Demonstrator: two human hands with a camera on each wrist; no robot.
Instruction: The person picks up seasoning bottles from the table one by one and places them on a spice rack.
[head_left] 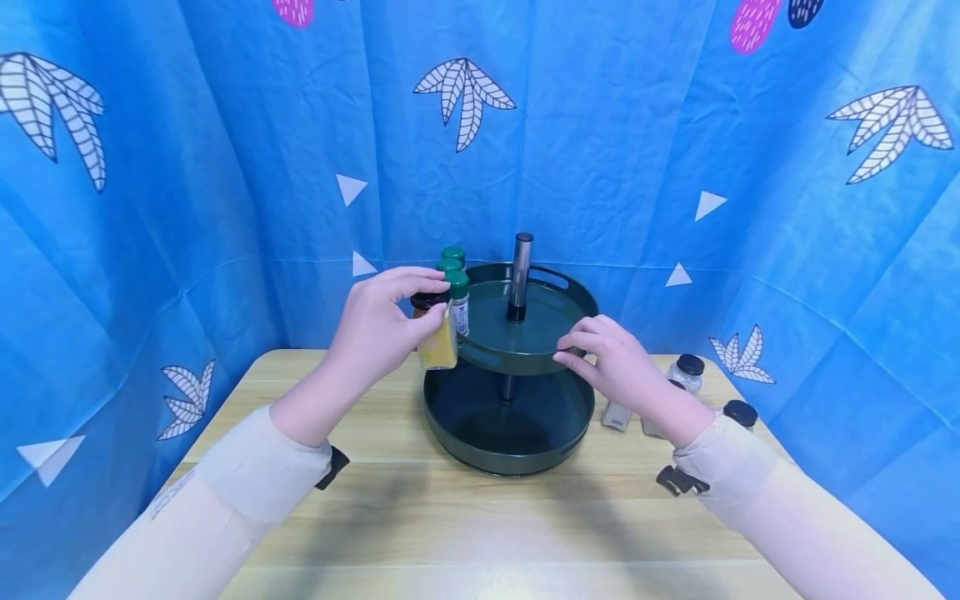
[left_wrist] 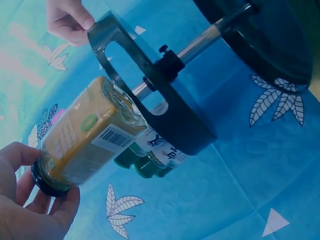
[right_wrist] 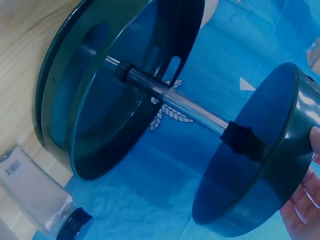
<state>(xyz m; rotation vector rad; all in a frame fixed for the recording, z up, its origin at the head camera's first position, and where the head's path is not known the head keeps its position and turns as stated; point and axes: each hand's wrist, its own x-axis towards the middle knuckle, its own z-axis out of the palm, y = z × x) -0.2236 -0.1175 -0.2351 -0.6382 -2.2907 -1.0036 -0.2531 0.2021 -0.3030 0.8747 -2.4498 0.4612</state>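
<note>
My left hand [head_left: 384, 315] grips a square glass spice jar [head_left: 439, 346] by its black lid. Yellow-brown contents and a barcode label show on the jar [left_wrist: 90, 132] in the left wrist view. It is beside the left rim of the upper tray [head_left: 517, 364] of a dark green two-tier stand. Several green-capped bottles [head_left: 460, 315] stand at that tray's left side, partly hidden by the hand and jar. With thumb and fingers my right hand [head_left: 611, 358] pinches the upper tray's right front rim. The lower tray [head_left: 510, 450] sits on the table.
To the right of the stand, several black-capped jars [head_left: 690, 367] are on the wooden table [head_left: 480, 533], some partly behind my right arm. A metal post [head_left: 521, 271] rises through the trays. Blue patterned cloth [head_left: 615, 167] hangs behind and at both sides.
</note>
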